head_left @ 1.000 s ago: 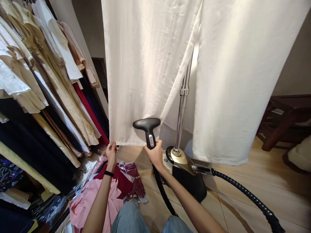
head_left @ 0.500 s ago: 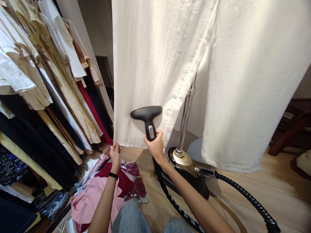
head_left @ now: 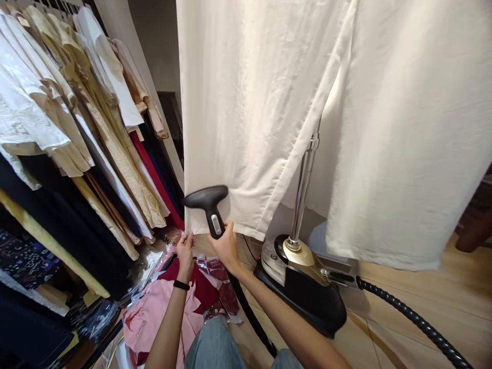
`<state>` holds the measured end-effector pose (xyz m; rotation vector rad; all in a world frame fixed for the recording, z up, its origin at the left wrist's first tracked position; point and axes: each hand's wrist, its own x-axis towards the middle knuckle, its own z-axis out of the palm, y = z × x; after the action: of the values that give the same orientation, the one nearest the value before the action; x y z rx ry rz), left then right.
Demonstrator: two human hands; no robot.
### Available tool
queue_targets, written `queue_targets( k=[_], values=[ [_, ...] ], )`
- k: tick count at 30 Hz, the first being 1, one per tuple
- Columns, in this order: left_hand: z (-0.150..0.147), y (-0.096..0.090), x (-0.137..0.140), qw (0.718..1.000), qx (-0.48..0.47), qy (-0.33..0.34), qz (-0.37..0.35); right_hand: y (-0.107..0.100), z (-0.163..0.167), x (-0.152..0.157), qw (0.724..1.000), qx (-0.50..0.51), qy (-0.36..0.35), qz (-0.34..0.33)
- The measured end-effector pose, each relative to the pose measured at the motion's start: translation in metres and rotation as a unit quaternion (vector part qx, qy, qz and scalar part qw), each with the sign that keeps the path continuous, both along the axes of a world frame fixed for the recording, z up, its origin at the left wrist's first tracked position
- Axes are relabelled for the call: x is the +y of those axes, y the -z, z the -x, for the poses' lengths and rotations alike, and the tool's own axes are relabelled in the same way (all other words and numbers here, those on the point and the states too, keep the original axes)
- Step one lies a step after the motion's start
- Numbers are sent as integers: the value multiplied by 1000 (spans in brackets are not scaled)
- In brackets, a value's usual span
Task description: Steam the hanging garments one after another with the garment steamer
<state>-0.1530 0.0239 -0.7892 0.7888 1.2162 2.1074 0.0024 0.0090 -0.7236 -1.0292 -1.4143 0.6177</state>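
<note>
A long white cloth (head_left: 246, 102) hangs in front of me, split by a slit towards the right. My left hand (head_left: 185, 252), with a black band on the wrist, pinches the cloth's lower left corner. In my right hand (head_left: 226, 249) is the handle of a black garment steamer head (head_left: 206, 199). The wide steamer head lies against the cloth near its bottom hem. Its hose (head_left: 249, 310) runs down under my right forearm. Behind the slit stands the steamer's base (head_left: 300, 287), black and gold, with a metal pole (head_left: 303, 189) rising from it.
At left, a rack holds many hanging garments (head_left: 88, 128) in white, beige and dark colours. Pink clothing (head_left: 154, 312) and plastic-wrapped maroon packets (head_left: 226, 292) lie on the floor by my knees. A ribbed black hose (head_left: 415, 312) curves across the wooden floor (head_left: 415, 292) at right.
My right hand has moved the steamer head left and down, closer to the cloth's lower left corner. My left hand keeps its pinch there. The view has shifted slightly.
</note>
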Motion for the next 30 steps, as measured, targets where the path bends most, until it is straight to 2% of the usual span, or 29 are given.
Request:
queue_targets(
  k=[7, 9, 11, 14, 21, 24, 27, 30],
  values=[
    [6, 0, -4, 998, 60, -10, 2, -121, -15, 21, 994, 26, 31, -104],
    [7, 0, -6, 997, 73, -18, 4, -140, -20, 23, 991, 29, 38, -126],
    [7, 0, -8, 996, 80, -24, 9, -143, -25, 23, 989, 32, 44, -139],
    [6, 1, -10, 996, 83, -21, 22, -118, -27, 19, 991, 23, 39, -127],
    [-5, -5, -11, 997, 66, 5, 32, -2, -9, -1, 999, -11, 29, -8],
    [-6, -8, -9, 998, 47, 24, 23, 37, -1, -13, 999, -10, 15, 43],
    [-2, -9, -7, 999, 39, 30, 14, 56, -2, -19, 996, -19, 18, 86],
    [6, -6, -5, 999, 37, 28, 8, 47, -13, -12, 995, -15, 50, 80]
  ],
)
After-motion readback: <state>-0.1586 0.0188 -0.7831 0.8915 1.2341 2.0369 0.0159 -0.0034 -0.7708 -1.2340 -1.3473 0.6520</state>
